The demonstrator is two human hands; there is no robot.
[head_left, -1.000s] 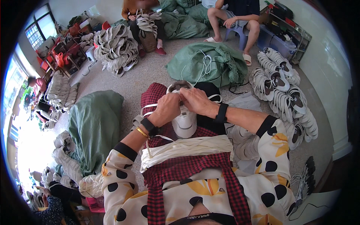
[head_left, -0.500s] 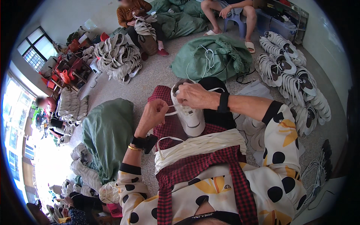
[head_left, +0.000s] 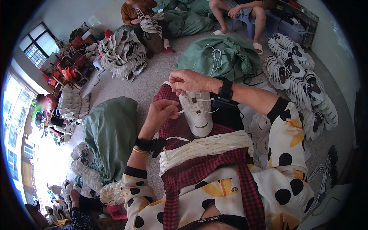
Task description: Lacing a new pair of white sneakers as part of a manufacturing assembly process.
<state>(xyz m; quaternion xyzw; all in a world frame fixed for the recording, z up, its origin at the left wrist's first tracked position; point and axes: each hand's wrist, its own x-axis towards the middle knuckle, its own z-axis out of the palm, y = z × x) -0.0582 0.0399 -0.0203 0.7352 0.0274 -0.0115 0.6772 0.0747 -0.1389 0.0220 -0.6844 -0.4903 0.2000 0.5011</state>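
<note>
12 = straight away from me. White shoe [head_left: 196,115] is in front of me on the checked cloth [head_left: 174,130], long axis approx 11-to-5: toe at 5, ankle end at 11, mostly hid under my R hand [head_left: 193,81]. R hand's nearer, right over that end; L hand [head_left: 161,114] is off the shoe's 9 side, fingertips just beside it. From L grip, shoe lies approx 3 to 4; from R grip, approx 4 to 5.

L grip: thumb + finger pinched, no gap seen, w/ white lace [head_left: 182,112] at the tips, shoe side. R grip: pinched too, tips pointing approx 8; lace end [head_left: 167,83] pokes out at its 10, so prob. has hold of it, exact contact hidden. Lace bundle [head_left: 207,149] lies crosswise at 6, nr my waist.
</note>
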